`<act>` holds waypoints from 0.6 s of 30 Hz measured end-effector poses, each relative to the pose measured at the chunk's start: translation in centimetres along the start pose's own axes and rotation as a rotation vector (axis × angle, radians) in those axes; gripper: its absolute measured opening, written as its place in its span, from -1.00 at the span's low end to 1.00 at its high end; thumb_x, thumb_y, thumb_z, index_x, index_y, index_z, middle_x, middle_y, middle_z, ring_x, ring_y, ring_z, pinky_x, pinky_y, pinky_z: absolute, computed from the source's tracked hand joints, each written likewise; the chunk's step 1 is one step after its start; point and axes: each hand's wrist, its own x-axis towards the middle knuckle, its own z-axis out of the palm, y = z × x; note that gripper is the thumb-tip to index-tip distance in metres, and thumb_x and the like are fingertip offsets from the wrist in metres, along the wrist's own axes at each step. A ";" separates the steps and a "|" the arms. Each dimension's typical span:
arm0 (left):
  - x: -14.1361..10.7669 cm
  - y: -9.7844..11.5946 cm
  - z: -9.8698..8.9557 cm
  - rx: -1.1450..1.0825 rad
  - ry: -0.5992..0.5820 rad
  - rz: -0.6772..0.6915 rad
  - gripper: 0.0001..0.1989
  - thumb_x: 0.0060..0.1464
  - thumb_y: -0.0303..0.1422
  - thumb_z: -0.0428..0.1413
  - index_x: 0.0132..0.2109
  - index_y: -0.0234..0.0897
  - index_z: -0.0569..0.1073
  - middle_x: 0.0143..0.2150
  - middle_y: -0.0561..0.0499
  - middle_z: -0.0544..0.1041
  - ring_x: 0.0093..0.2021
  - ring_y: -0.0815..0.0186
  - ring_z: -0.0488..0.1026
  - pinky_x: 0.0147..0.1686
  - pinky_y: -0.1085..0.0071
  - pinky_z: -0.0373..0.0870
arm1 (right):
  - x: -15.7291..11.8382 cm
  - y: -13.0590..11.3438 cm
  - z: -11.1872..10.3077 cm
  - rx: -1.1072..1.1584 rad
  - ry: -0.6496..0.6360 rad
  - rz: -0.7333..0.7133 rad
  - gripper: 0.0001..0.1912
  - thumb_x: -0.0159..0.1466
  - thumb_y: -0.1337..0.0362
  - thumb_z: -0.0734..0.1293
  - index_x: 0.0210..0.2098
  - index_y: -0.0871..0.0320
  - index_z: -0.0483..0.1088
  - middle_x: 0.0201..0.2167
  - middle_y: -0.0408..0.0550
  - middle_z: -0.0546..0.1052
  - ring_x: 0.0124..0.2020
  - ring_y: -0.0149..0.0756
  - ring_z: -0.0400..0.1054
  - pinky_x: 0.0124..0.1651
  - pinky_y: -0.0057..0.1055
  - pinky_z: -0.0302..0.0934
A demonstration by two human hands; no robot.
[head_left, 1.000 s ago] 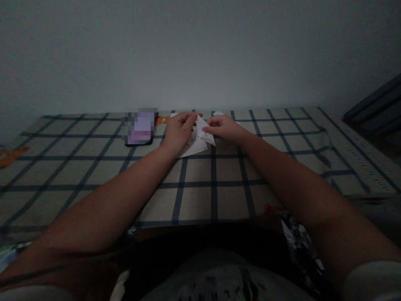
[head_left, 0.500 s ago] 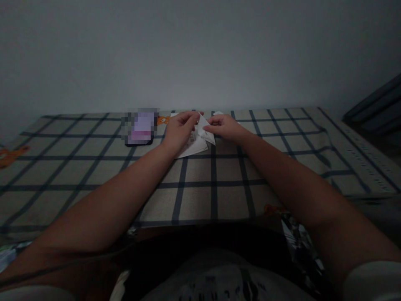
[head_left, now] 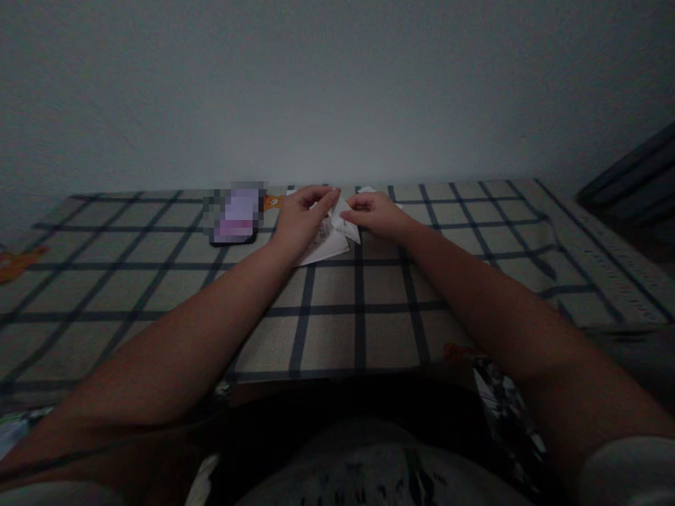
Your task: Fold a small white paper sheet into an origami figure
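"Where is the small, folded white paper piece lying?"

"Between the two hands, partly overlapping a larger white paper sheet with dark print on the beige cloth with dark blue checks."

"Which way is its long axis running?"

"It is slanting from an upper tip at the left hand's fingertips down to a lower corner, which is pointing rightward and toward the wearer."

"How are the fingers standing?"

"The left thumb and forefinger are nearly meeting, apparently pinching that tip. The right hand's thumb and bent forefinger are gripping the right edge, just above the lower corner."

"Which hand is nearer?"

"Neither; both are touching it. I cannot tell what the left hand's hidden fingers are doing."
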 end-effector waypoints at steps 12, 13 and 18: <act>-0.1 -0.9 0.3 -0.077 -0.180 -0.078 -0.54 0.14 -0.27 0.28 0.18 -0.28 0.52 -0.31 0.00 0.64 -0.37 0.35 0.57 -0.38 0.47 0.52 | 0.6 0.9 -0.2 0.257 0.199 -0.027 -0.70 0.20 0.05 0.51 -0.32 0.14 0.46 -0.37 -0.13 0.53 -0.32 -0.34 0.37 -0.23 -0.38 0.30; -0.1 -0.7 0.3 -0.070 -0.174 -0.066 -0.54 0.14 -0.29 0.28 0.17 -0.28 0.53 -0.33 0.01 0.63 -0.39 0.37 0.56 -0.38 0.48 0.52 | 0.6 1.0 -0.2 0.270 0.187 -0.027 -0.69 0.20 0.05 0.52 -0.31 0.14 0.46 -0.36 -0.12 0.53 -0.32 -0.34 0.38 -0.23 -0.38 0.31; -0.1 0.0 0.0 -0.031 -0.175 -0.031 -0.62 0.13 -0.32 0.29 0.09 -0.30 0.56 -0.42 0.07 0.56 -0.46 0.42 0.50 -0.38 0.51 0.51 | 0.7 1.2 0.1 0.309 0.094 -0.029 -0.63 0.18 -0.01 0.54 -0.28 0.13 0.48 -0.35 -0.11 0.55 -0.29 -0.30 0.42 -0.21 -0.35 0.34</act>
